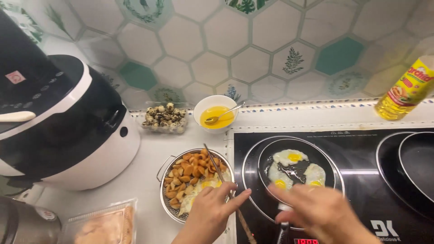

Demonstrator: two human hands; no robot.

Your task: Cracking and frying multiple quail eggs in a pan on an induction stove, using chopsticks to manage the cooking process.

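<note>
Lifting the fried eggs cleanly is best done with the small black pan held level on the cooktop and the chopsticks slid under an edge. The right hand is closed over the pan's handle at the near edge, its grip clamped. The left hand is curled around the chopsticks, fingers pinched, above the near rim of the mesh basket of browned pieces on the worktop.
</note>
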